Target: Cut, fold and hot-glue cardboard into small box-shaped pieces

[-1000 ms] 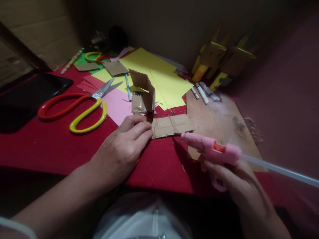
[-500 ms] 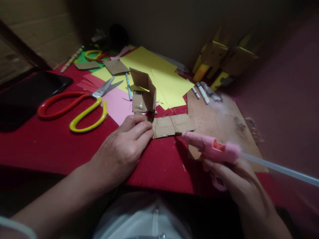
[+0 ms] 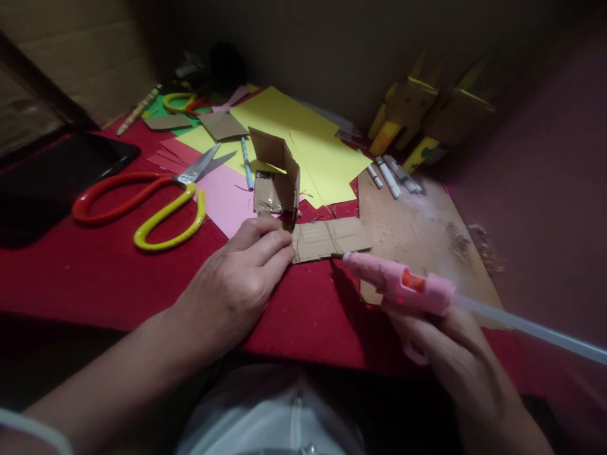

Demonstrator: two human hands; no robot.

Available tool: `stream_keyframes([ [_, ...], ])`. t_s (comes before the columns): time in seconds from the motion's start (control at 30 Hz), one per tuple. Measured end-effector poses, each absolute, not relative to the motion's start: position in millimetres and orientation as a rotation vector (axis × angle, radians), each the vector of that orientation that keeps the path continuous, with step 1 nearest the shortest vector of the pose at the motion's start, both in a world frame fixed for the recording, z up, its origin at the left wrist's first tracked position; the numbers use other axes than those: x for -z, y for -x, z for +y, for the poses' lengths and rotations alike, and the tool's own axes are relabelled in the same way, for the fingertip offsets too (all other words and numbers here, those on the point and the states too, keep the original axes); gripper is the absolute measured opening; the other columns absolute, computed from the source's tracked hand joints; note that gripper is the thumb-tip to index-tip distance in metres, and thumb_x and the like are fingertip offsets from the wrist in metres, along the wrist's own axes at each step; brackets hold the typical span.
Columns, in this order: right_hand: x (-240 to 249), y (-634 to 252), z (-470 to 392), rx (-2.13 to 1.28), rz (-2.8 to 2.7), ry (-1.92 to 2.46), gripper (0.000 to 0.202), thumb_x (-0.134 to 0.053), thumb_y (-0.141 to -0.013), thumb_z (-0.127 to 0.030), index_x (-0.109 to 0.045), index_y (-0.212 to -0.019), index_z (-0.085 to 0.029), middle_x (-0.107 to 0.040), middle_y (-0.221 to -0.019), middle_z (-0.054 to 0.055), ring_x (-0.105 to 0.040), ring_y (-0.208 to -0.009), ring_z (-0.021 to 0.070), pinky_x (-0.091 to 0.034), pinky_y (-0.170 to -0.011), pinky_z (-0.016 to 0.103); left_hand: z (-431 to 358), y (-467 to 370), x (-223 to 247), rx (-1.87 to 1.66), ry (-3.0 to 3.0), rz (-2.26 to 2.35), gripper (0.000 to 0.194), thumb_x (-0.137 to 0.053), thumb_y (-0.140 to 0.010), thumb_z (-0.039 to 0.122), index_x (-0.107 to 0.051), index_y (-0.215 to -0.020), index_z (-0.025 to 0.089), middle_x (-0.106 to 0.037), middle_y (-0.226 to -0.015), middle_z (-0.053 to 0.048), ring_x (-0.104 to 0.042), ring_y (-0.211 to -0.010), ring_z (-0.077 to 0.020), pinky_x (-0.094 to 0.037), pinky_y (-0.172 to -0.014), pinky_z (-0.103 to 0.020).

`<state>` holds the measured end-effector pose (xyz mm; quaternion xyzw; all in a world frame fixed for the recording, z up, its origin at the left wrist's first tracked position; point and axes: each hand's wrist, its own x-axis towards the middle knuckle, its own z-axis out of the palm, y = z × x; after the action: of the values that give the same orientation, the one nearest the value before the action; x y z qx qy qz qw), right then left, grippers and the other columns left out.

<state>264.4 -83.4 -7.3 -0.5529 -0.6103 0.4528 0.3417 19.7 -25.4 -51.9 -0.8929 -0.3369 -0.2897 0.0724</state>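
My left hand (image 3: 244,272) is closed on the left end of a folded cardboard strip (image 3: 327,239), pressing it down on the red tabletop. Part of that cardboard stands up behind my fingers as an open box shape (image 3: 277,183). My right hand (image 3: 441,354) is wrapped round the handle of a pink glue gun (image 3: 398,282), its red light lit. A long clear glue stick (image 3: 531,328) sticks out of the gun's back. The dark nozzle is at the strip's near edge; I cannot tell whether it touches.
Red-and-yellow scissors (image 3: 171,202) lie left of my left hand, near a black tablet-like device (image 3: 61,183). Yellow paper (image 3: 322,151) and pink paper (image 3: 222,202) spread behind. Markers (image 3: 389,177) rest on a brown board (image 3: 427,227); cardboard figures (image 3: 412,107) stand at the back right.
My right hand has shifted the glue gun slightly left, its nozzle moving along the near edge of the cardboard strip. My left hand keeps its hold on the cardboard.
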Motion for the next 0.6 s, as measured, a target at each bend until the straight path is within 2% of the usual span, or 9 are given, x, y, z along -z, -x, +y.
stream_keyframes([
  [0.2,10.6,-266.1,-81.5,-1.229,-1.565,1.402,0.036,-0.053,-0.094,-0.028,-0.061,-0.130,-0.033,-0.060,-0.137,-0.002,-0.056,-0.126,0.0281,-0.045,-0.110,0.044,-24.8,-20.1,52.7,0.874,2.689,-1.017,0.024,-0.043,-0.095,0.010,-0.065,-0.103,0.003,-0.066,-0.106,-0.015,-0.049,-0.110,-0.0294,-0.050,-0.093,-0.042],
  [0.43,12.8,-271.7,-84.5,-1.177,-1.542,1.407,0.036,-0.060,-0.090,-0.032,-0.065,-0.126,-0.032,-0.069,-0.123,0.002,-0.067,-0.107,0.0279,-0.052,-0.101,0.042,-23.5,-20.8,53.5,0.872,2.682,-1.016,0.023,-0.044,-0.095,0.012,-0.064,-0.103,0.003,-0.065,-0.106,-0.014,-0.049,-0.109,-0.0294,-0.050,-0.094,-0.043],
  [0.6,15.5,-273.2,-84.7,-1.171,-1.535,1.438,0.042,-0.059,-0.091,-0.033,-0.059,-0.133,-0.029,-0.070,-0.122,0.004,-0.066,-0.108,0.0255,-0.052,-0.099,0.039,-24.3,-20.0,53.4,0.872,2.692,-1.026,0.023,-0.044,-0.095,0.012,-0.065,-0.101,0.004,-0.065,-0.106,-0.014,-0.050,-0.109,-0.0290,-0.050,-0.094,-0.042],
])
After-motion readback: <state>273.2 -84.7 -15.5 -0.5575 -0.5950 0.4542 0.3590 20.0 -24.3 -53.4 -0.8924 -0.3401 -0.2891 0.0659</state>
